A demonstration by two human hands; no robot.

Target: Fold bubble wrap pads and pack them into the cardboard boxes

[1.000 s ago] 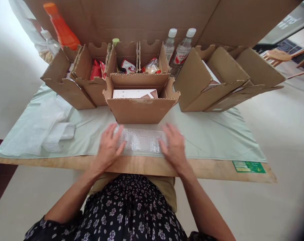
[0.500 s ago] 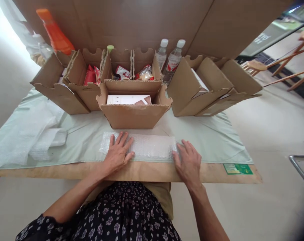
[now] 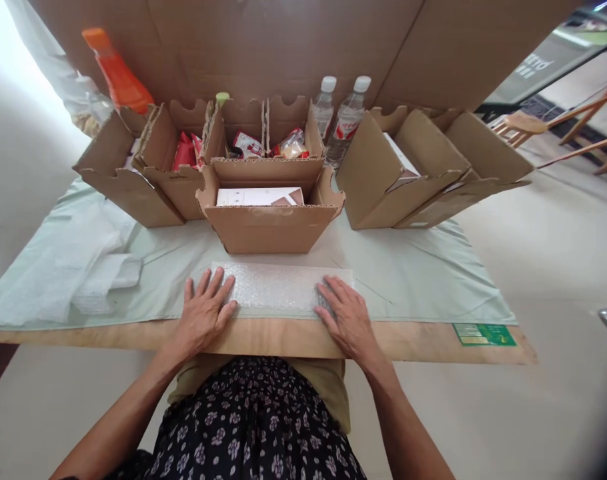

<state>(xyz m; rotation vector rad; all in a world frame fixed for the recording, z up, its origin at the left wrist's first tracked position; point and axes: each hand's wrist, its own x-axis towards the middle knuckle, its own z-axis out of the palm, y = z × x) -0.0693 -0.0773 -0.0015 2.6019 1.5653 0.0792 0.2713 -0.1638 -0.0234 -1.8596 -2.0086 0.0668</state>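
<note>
A sheet of clear bubble wrap [image 3: 281,287] lies flat on the pale green cloth [image 3: 413,273] near the table's front edge. My left hand [image 3: 203,313] rests flat on its left end with the fingers spread. My right hand [image 3: 346,317] lies flat on its right end, fingers stretched out. Just behind the wrap stands an open cardboard box [image 3: 268,217] holding a white carton [image 3: 256,196].
Several open cardboard bins [image 3: 148,167] with red snack packets stand behind, and more bins [image 3: 423,170] at the right. Two water bottles [image 3: 341,113] and an orange bottle [image 3: 116,70] stand at the back. Folded white wrap [image 3: 83,273] lies at the left. A green label [image 3: 483,335] marks the wooden edge.
The bubble wrap has been spread out and flattened. My left hand slid left to the sheet's end; my right hand came back in from the right end. The camera view shifted slightly.
</note>
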